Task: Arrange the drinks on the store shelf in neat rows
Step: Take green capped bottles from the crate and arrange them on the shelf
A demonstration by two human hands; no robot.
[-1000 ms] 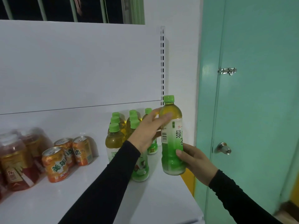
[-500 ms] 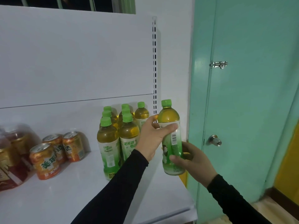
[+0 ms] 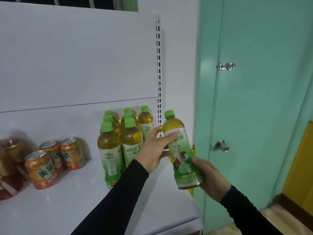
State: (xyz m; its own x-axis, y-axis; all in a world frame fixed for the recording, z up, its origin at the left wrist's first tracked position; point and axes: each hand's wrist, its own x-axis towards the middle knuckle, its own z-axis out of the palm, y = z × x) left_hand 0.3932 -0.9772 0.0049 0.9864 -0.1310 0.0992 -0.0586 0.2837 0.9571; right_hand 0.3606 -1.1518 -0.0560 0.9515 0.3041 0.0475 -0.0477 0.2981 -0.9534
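Both arms, in black sleeves, are reaching forward. The left hand [image 3: 155, 150] is gripping the upper body of a green tea bottle [image 3: 182, 150], thumb across its front; the right hand [image 3: 209, 177] is cupping its base.

Cans [image 3: 55, 160] left of bottles [image 3: 123, 141] on shelf [image 3: 67, 209].

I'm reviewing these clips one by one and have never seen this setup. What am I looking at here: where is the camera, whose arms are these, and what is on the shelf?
There is no machine: a person wears one camera on the head, looking down at their own arms in black sleeves. Both hands hold one green-capped tea bottle, tilted, above the white shelf: the left hand grips its upper part, the right hand its base. On the shelf stand a group of matching tea bottles in rows, orange drink cans to their left, and reddish bottles at the far left edge. A teal door is on the right.
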